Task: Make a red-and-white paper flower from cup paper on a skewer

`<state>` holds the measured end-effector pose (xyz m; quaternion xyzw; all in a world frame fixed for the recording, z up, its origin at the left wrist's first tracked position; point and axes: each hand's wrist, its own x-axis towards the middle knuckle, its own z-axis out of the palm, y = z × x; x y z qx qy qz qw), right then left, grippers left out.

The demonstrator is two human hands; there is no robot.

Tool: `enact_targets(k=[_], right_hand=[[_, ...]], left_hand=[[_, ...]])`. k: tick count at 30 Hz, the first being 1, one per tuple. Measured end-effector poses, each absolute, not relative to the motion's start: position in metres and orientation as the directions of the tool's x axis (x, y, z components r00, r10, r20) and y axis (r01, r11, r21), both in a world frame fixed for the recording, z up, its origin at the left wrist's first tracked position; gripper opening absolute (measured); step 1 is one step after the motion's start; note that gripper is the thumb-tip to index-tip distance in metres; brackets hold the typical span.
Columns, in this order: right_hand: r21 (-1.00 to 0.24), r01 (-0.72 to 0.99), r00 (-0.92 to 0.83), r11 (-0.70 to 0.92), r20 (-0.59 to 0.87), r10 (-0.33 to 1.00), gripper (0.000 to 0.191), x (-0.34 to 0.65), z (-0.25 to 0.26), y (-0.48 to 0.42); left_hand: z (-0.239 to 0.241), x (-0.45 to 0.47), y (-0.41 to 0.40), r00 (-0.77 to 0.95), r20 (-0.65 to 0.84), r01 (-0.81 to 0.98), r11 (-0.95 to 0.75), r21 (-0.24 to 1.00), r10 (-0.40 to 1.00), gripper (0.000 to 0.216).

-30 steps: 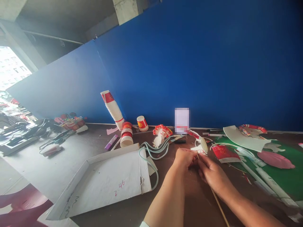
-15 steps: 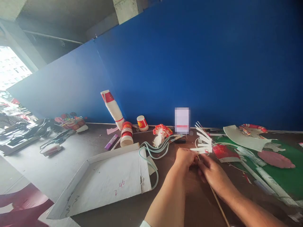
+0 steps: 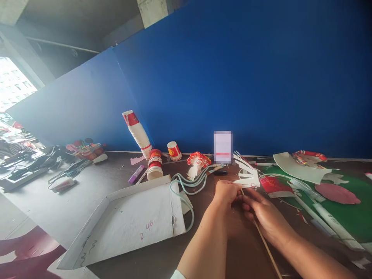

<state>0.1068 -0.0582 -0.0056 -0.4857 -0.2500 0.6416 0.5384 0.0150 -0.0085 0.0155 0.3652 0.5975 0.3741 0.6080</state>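
Over the table's right half, my left hand [image 3: 228,192] is closed at the lower edge of a paper cup cut into white strips [image 3: 245,170]. The strips fan out up and to the left. My right hand [image 3: 263,213] is beside it, fingers closed around the upper part of a thin wooden stick [image 3: 266,246]. The stick slants down to the right, and its upper end meets the cut cup between both hands. My left fingertips are partly hidden. Just right of the strips lies a red piece of cut cup [image 3: 276,186].
A white box lid [image 3: 130,217] lies left of my arms. Behind are stacked paper cups [image 3: 139,135], a single cup [image 3: 174,151], a red-and-white paper flower [image 3: 198,162] and pale cables [image 3: 192,186]. On the right, paper scraps lie on a green sheet [image 3: 359,209]. A blue partition [image 3: 232,77] stands behind.
The strips have tilted slightly left and down. My right hand's fingers have shifted a little on the stick, while my left hand stays nearly in place.
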Motion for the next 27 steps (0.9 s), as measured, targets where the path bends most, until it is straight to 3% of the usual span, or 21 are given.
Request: enact_targets(k=[16, 27], right_hand=[[-0.656, -0.689, -0.050, -0.309, -0.382, 0.923, 0.016, 0.1078, -0.0113, -0.0562], [-0.509, -0.777, -0.147, -0.370, -0.424, 0.893, 0.023, 0.1109, -0.0101, -0.0557]], left_hand=[[0.0118, 0.0134, -0.0075, 0.021, -0.414, -0.008, 0.415, 0.910, 0.910, 0.021], [0.0054, 0.0128, -0.0037, 0.048, -0.419, -0.057, 0.422, 0.905, 0.906, 0.015]])
